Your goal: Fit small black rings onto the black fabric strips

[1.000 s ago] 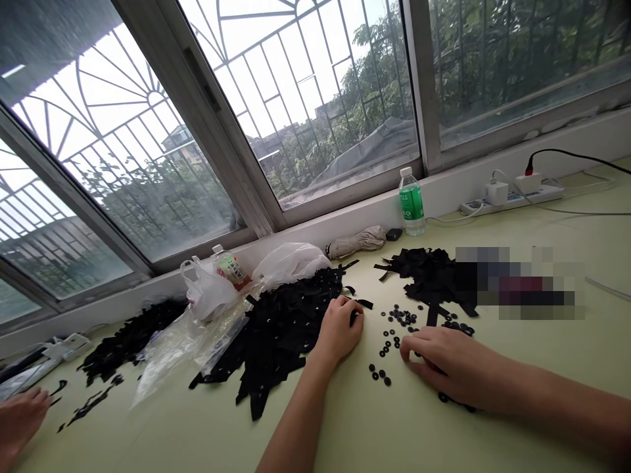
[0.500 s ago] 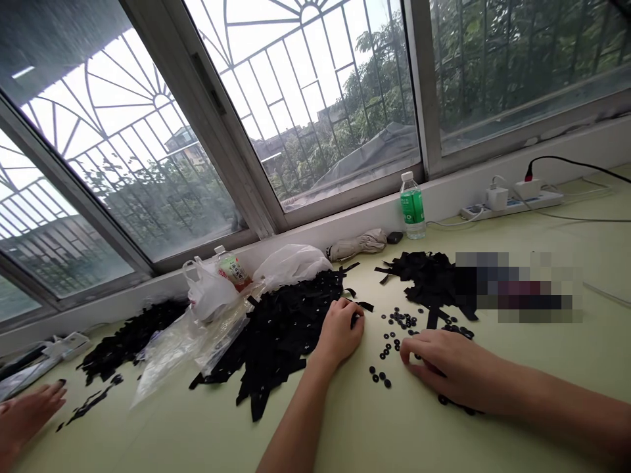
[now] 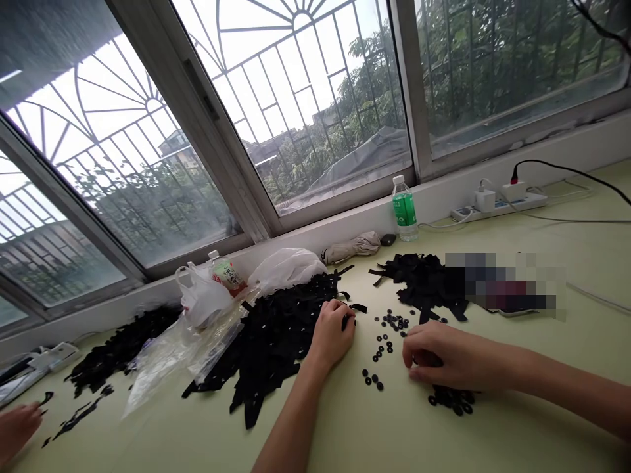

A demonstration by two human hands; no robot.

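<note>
My left hand [image 3: 331, 334] rests curled at the right edge of a big heap of black fabric strips [image 3: 273, 335], its fingers closed on a strip. My right hand [image 3: 444, 358] lies palm down on the pale green table [image 3: 374, 433], fingers curled and pinched together over scattered small black rings [image 3: 387, 328]; what the fingertips hold is hidden. More rings [image 3: 451, 401] lie just below that hand. A second pile of black strips [image 3: 424, 279] sits behind the rings.
Another person's hand [image 3: 17, 427] shows at the lower left near a third black pile [image 3: 118, 348]. Plastic bags [image 3: 207, 302], two bottles [image 3: 404, 209], a folded umbrella [image 3: 352, 246] and a power strip [image 3: 497, 207] with cables line the window sill side.
My right hand has curled its fingers tighter and shifted slightly right. The other person's hand at the lower left has drawn back. The view has shifted a little.
</note>
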